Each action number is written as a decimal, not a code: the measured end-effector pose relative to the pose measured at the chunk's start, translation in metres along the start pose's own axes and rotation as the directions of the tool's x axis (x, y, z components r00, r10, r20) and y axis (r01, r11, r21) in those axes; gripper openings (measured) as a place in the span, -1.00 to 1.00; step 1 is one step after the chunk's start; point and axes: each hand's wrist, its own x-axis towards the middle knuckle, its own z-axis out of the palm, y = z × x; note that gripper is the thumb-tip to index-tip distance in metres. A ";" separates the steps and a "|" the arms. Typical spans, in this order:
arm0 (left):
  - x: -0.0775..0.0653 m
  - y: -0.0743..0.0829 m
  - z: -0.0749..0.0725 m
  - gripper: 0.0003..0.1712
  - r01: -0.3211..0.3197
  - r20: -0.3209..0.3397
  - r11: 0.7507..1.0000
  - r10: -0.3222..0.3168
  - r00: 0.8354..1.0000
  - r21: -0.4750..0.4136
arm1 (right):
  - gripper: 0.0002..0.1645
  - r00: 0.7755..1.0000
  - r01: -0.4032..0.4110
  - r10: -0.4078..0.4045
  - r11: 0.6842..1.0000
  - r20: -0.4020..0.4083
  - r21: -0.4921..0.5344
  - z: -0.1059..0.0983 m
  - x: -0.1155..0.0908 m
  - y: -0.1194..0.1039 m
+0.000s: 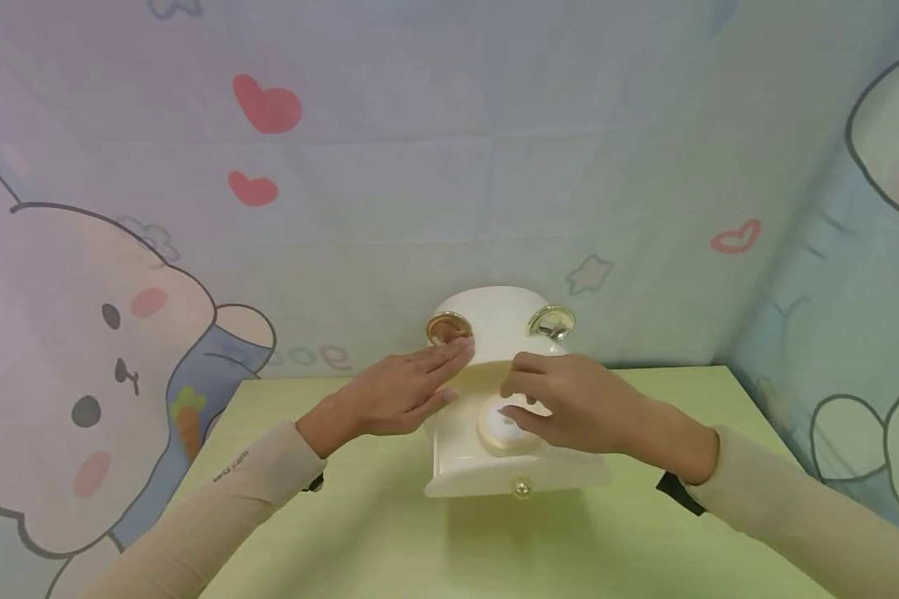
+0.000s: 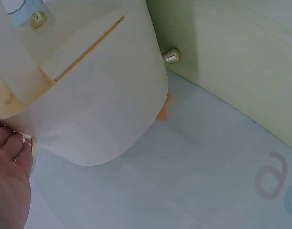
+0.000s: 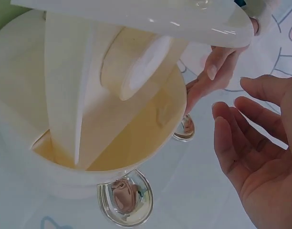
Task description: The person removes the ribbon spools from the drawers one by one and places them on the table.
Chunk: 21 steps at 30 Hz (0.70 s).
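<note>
A white rounded box (image 1: 494,324) with gold cup-shaped fittings stands at the back of the table. Its front part (image 1: 479,478) is pulled out and carries a gold knob (image 1: 522,487). Inside lies a cream roll (image 3: 119,67) with a white side, like a roll of ribbon. My left hand (image 1: 404,391) lies along the box's left side, fingers extended, fingertips at the rim by the left gold fitting (image 1: 449,326). Over the roll hovers my right hand (image 1: 577,399), fingers loosely bent; the right wrist view shows nothing between thumb and fingers.
The box rests on a pale green table (image 1: 330,532). Close behind it hangs a cloth backdrop (image 1: 389,249) printed with hearts and a cartoon animal, and another printed cloth (image 1: 854,333) stands to the right. A small gold foot (image 2: 172,56) sticks out of the box.
</note>
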 end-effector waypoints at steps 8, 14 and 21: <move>-0.002 -0.001 0.001 -0.26 0.003 0.005 1.000 -0.003 1.000 0.005 | -0.82 0.962 -0.016 0.012 1.000 0.272 0.014 0.004 0.006 0.008; -0.003 -0.002 0.001 -0.26 -0.001 -0.002 1.000 0.001 1.000 0.014 | -0.71 0.927 -0.011 0.003 1.000 0.375 0.019 0.011 0.011 0.015; -0.002 -0.001 -0.001 -0.25 0.014 0.022 1.000 -0.014 1.000 -0.002 | -0.52 0.886 0.015 -0.026 1.000 0.463 0.027 0.017 0.018 0.020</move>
